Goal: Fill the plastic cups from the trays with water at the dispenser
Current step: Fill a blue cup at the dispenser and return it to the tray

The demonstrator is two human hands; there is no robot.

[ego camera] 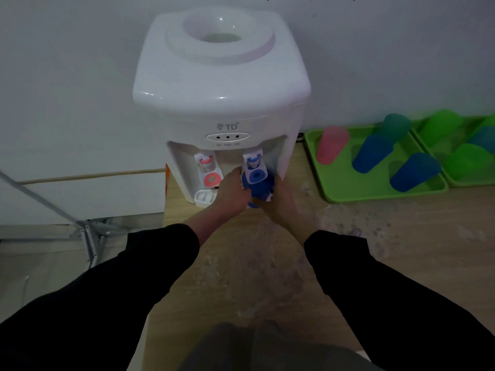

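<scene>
A white water dispenser (222, 103) stands on a wooden table against the wall, with a red tap (210, 172) on the left and a blue tap (254, 170) on the right. Under the blue tap sits a blue plastic cup (259, 190). My right hand (278, 202) wraps around the cup's right side. My left hand (231, 191) rests against the cup's left side, its fingers up by the blue tap lever. A green tray (375, 191) to the right holds a pink cup (332, 144), a teal cup (396, 125) and two blue cups (372, 152), all upside down.
A second green tray (455, 180) at the far right holds green cups (442, 127) and a blue one. A white drip tray (205, 196) sits at the dispenser's foot. The table's left edge lies just left of the dispenser, with a white cabinet and metal frame beyond.
</scene>
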